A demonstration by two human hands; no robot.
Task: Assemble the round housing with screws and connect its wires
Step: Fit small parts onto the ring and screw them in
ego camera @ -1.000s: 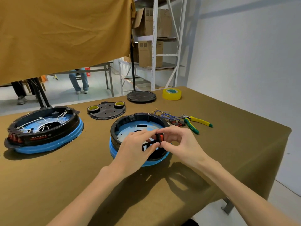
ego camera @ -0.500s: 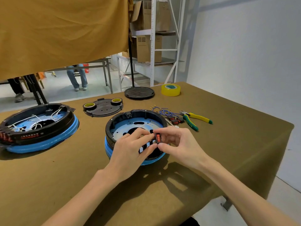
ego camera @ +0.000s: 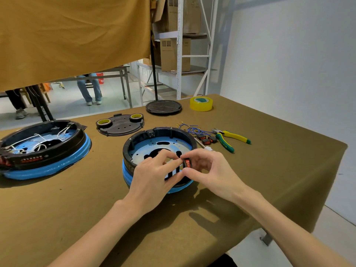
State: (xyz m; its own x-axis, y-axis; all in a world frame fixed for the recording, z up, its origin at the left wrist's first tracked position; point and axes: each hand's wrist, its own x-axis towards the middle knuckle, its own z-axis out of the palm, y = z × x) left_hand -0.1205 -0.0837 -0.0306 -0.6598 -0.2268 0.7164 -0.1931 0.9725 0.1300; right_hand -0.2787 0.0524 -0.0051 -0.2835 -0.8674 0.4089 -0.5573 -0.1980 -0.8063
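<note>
Both hands work at the near rim of the round housing (ego camera: 159,139), which sits on the desk (ego camera: 269,170) directly under them. The right hand (ego camera: 210,174) pinches a small red switch (ego camera: 187,163) between thumb and forefinger at the rim. The left hand (ego camera: 152,180) rests curled over the near wall, its fingertips touching the switch. Just beyond the right hand lie spare red switches (ego camera: 207,140) with blue wires (ego camera: 190,129) and green-and-yellow pliers (ego camera: 229,139). Well to the left of the left hand stands a second housing (ego camera: 44,149) with white wires inside. Beyond the hands lie a black plate (ego camera: 120,125) carrying two tape rolls, then a black round lid (ego camera: 163,107) and a yellow tape roll (ego camera: 201,103).
</note>
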